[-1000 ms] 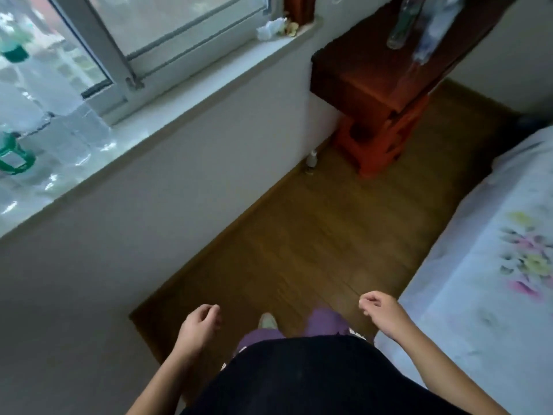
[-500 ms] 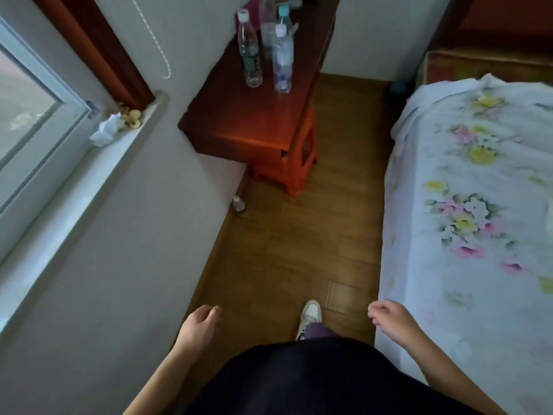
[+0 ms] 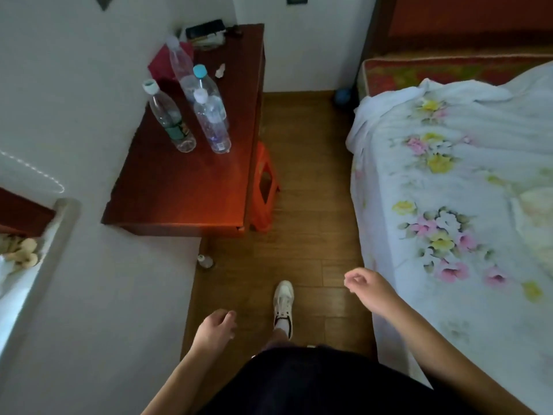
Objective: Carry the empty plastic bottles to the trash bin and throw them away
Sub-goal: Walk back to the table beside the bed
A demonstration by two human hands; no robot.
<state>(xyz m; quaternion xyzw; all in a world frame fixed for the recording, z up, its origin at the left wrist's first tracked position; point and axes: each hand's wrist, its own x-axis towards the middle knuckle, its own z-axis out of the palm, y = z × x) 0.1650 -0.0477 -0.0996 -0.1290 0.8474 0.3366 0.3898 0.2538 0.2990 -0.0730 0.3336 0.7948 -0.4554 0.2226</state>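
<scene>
4 bottles (image 3: 191, 106) stand on the far desk (image 3: 185, 187); both hands, left (image 3: 216, 326) and right (image 3: 369, 287), empty and loosely curled, must reach them.

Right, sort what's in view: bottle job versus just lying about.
For the job:
green-label bottle
blue-cap bottle
front clear bottle
tall rear bottle

Lying about:
orange stool
small floor bottle
flowered bedspread
dark case
</scene>
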